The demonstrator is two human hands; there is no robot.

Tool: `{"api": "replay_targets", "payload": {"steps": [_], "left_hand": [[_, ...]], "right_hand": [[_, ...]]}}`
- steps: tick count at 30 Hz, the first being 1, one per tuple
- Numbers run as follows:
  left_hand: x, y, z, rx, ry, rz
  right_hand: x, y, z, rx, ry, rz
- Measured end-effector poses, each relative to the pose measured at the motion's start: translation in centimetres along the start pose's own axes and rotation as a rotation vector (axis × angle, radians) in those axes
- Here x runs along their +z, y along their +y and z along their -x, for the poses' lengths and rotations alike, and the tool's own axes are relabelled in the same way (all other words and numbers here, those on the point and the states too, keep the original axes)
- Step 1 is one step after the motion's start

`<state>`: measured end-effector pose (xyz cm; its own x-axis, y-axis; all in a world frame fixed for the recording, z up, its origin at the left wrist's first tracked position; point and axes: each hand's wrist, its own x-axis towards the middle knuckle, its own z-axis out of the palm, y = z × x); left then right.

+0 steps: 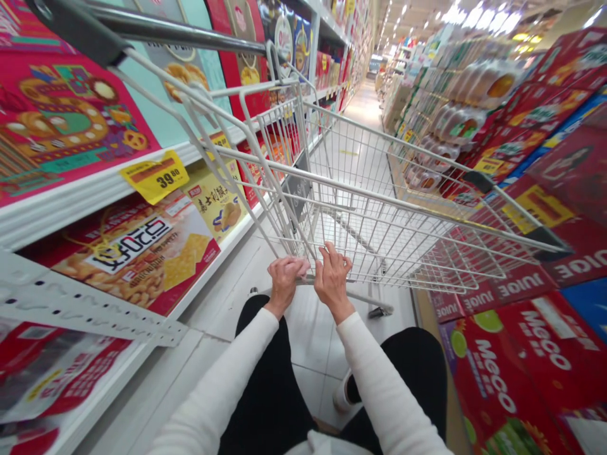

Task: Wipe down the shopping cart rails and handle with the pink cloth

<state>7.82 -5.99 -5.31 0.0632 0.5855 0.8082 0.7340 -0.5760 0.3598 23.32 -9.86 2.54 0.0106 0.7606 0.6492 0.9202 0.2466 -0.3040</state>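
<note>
A grey wire shopping cart (379,205) stands in front of me, with its dark handle at upper left. My left hand (286,278) is at the low end of the cart, its fingers curled in against the lower frame; what lies under the fingertips is partly hidden. Beside it, my right hand (334,278) is held up at the cart's lower wires, fingers apart and slightly bent, with nothing visible in them. A narrow gap separates the two hands. The cart's basket shows only bare wire and a dark sign panel (297,189).
Shelves (71,218) with boxed biscuits (137,249) and a yellow price tag (156,175) line the left. Stacked red drink cartons (516,360) rise close on the right. A caster wheel (379,311) rests on the tiled floor (213,328). The aisle runs on ahead.
</note>
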Motion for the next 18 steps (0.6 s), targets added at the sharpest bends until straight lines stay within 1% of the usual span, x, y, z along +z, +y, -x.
{"api": "replay_targets", "payload": {"steps": [2, 4, 6, 7, 9, 12, 15, 16, 18], "left_hand": [[-1.0, 0.5, -3.1, -0.034, 0.19, 0.002], [-2.0, 1.3, -6.3, -0.108, 0.345, -0.019], [-2.9, 2.4, -8.7, -0.145, 0.467, -0.031], [-3.1, 3.1, -9.5, -0.135, 0.5, -0.021], [-3.2, 4.4, -9.9, -0.061, 0.501, 0.012], [-2.9, 5.9, -8.1, 0.099, 0.385, 0.02], [-3.1, 5.8, -6.1, 0.23, 0.314, -0.033], [-3.4, 5.6, -6.1, 0.244, 0.319, -0.047], [-4.2, 5.0, -7.2, 0.215, 0.366, -0.049]], "right_hand": [[-0.1, 0.0, 0.3, -0.006, 0.023, -0.003], [-0.2, -0.1, 0.6, -0.009, 0.049, -0.008], [-0.3, 0.0, 0.9, -0.013, 0.069, -0.009], [-0.4, 0.1, 1.0, -0.017, 0.077, -0.009], [-0.5, 0.3, 1.3, -0.029, 0.086, -0.01], [-0.9, 0.6, 1.8, -0.041, 0.087, -0.01], [-1.5, 0.9, 2.3, -0.042, 0.065, -0.019], [-1.6, 0.9, 2.5, -0.041, 0.063, -0.027], [-1.9, 1.0, 2.9, -0.038, 0.08, -0.045]]}}
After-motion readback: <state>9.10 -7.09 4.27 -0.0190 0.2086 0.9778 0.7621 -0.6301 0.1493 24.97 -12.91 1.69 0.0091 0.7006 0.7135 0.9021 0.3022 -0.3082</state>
